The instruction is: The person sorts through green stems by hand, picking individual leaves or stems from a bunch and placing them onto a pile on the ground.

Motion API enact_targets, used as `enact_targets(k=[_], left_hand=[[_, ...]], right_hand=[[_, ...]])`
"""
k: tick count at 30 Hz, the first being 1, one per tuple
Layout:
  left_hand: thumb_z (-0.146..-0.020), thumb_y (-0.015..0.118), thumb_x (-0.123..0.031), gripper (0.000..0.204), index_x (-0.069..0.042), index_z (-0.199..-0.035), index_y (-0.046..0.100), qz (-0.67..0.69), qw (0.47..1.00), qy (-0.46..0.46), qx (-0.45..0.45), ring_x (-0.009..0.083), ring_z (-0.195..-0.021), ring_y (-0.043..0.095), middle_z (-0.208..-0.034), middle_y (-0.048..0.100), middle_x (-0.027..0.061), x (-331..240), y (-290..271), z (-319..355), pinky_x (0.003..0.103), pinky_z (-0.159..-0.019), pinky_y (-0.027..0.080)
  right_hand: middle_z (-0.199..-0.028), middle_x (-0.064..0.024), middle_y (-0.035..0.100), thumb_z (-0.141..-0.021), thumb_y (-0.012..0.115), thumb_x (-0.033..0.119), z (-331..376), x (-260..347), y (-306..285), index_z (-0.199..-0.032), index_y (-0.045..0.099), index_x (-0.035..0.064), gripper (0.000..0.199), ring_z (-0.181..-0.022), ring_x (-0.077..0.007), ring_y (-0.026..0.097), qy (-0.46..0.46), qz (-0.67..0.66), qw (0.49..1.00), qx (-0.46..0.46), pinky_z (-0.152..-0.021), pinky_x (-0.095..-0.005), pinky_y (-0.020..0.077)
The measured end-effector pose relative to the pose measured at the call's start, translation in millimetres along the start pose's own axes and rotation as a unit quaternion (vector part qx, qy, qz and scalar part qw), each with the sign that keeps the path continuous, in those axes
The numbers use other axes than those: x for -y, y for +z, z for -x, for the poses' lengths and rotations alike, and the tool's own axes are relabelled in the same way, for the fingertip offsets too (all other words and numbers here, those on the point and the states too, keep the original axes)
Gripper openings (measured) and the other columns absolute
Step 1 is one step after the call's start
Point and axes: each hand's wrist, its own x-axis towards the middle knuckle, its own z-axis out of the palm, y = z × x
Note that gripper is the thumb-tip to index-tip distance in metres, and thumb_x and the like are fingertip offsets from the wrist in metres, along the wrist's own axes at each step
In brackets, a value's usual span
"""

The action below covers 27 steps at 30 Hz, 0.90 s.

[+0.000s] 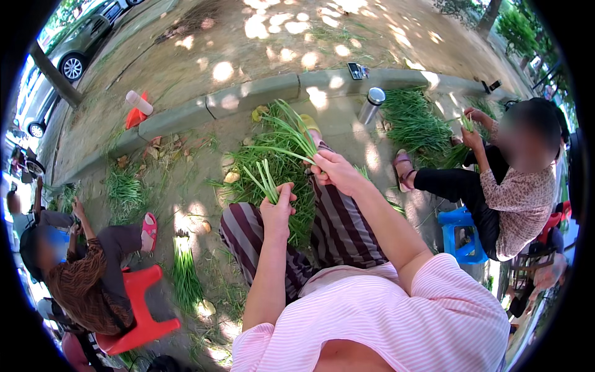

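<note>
The green stalks (305, 141) you hold look smooth, your shirt (396, 310) matt cloth, the flask (370, 111) shiny metal, the red stool (141, 297) glossy plastic, the kerb (248, 92) rough concrete.

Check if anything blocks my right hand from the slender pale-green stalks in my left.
Nothing visible stands between your right hand, holding long green stalks, and the slender pale-green stalks in your left hand; the loose green heap lies below.

Left fingers (286, 193) round stalks (267, 184), right fingers (320, 166) round leaves (300, 134); green heap (246, 162) below — kerb (253, 93) beyond
</note>
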Motion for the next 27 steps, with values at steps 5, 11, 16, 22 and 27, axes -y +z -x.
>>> enact_targets(k=[5,11,16,22,27], left_hand=[[-0.094,0.063,-0.019,0.02,-0.003,-0.106,0.068,0.021,1.0,0.006,-0.004,0.0033,-0.049,0.043,-0.072,0.06,-0.0017,9.1,-11.1,13.0,0.021,-0.047,0.04],[-0.093,0.064,-0.019,0.019,-0.005,-0.105,0.069,0.051,0.999,0.007,0.007,0.004,-0.051,0.044,-0.074,0.061,-0.0015,21.7,-15.0,9.6,0.022,-0.048,0.04],[-0.094,0.064,-0.019,0.019,-0.005,-0.106,0.068,0.054,0.998,-0.005,0.017,0.0035,-0.051,0.043,-0.074,0.06,-0.0021,24.2,-11.1,9.0,0.022,-0.048,0.04],[-0.093,0.065,-0.02,0.019,-0.007,-0.105,0.069,0.054,0.998,-0.014,0.006,0.0034,-0.051,0.043,-0.074,0.061,-0.0021,29.7,-13.0,4.6,0.022,-0.048,0.04],[-0.092,0.066,-0.019,0.017,-0.008,-0.104,0.071,0.028,0.999,0.006,-0.02,0.0034,-0.052,0.047,-0.076,0.062,-0.0021,29.7,-7.2,3.7,0.021,-0.047,0.04]], right_hand=[[-0.071,0.0069,0.042,-0.103,0.046,0.023,14.5,-19.4,-11.3,-0.1,0.059,0.0051,0.022,-0.055,-0.0025,0.033,0.006,-0.073,0.997,0.013,-0.049,-0.0185,0.0282],[-0.063,0.0091,0.041,-0.099,0.048,0.024,18.0,-27.5,-15.7,-0.093,0.06,0.0076,0.021,-0.047,-0.0008,0.029,-0.016,-0.09,0.996,0.005,-0.045,-0.0195,0.0253],[-0.062,0.0095,0.038,-0.099,0.047,0.026,17.6,-28.4,-13.9,-0.092,0.059,0.0087,0.023,-0.047,-0.0009,0.028,-0.013,-0.097,0.995,-0.003,-0.045,-0.0199,0.0244],[-0.062,0.0098,0.037,-0.099,0.046,0.026,17.4,-24.7,-8.4,-0.091,0.058,0.0086,0.023,-0.048,-0.0016,0.026,0.003,-0.058,0.998,-0.016,-0.045,-0.0205,0.0237],[-0.063,0.01,0.038,-0.099,0.046,0.027,18.3,-25.2,-12.1,-0.091,0.059,0.0081,0.024,-0.049,-0.0012,0.026,0.009,-0.052,0.999,0.002,-0.045,-0.0203,0.0231]])
